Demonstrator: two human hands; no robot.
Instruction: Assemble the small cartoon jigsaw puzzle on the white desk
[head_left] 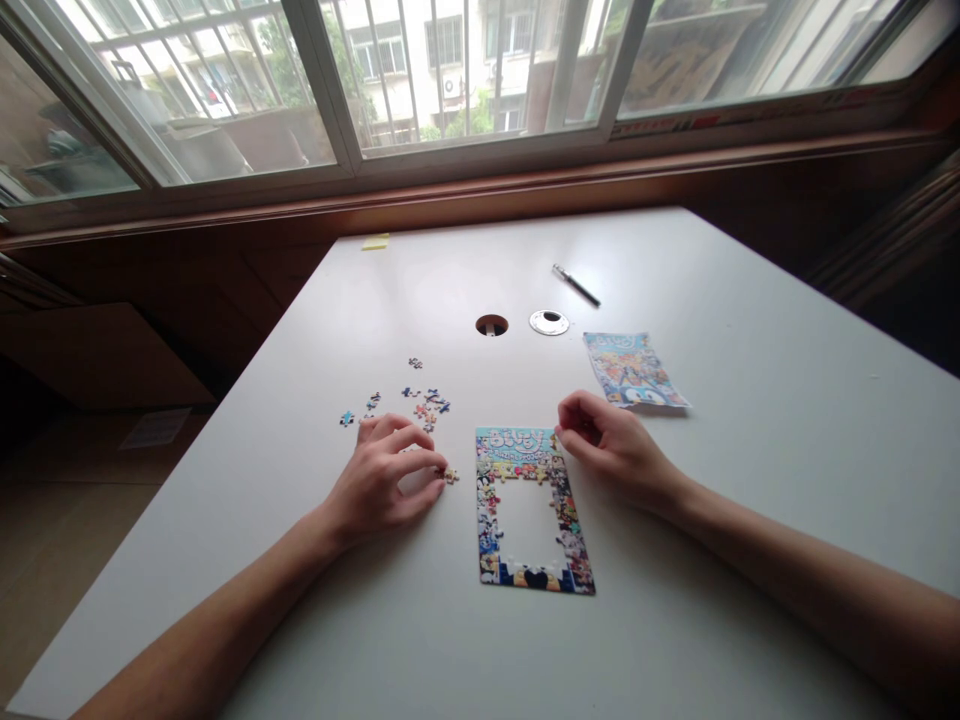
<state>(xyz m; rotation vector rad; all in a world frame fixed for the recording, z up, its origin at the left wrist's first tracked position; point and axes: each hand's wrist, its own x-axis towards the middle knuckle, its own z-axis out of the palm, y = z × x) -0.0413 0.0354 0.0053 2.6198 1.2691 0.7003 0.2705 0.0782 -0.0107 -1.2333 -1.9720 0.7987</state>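
A small jigsaw puzzle (534,510) lies flat on the white table (750,420), its colourful border assembled and its middle bare. My left hand (386,480) rests left of it, fingers curled, thumb and forefinger pinching a loose puzzle piece (450,475) on the tabletop. My right hand (611,445) sits at the puzzle's upper right corner with fingers curled in; whether it holds anything is hidden. Several loose pieces (424,402) are scattered just beyond my left hand.
A printed reference picture (634,370) lies past my right hand. Farther back are a black pen (576,285), a round cable hole (491,325) with its white cap (549,322) beside it, and a yellow note (376,242). Windows run behind the table.
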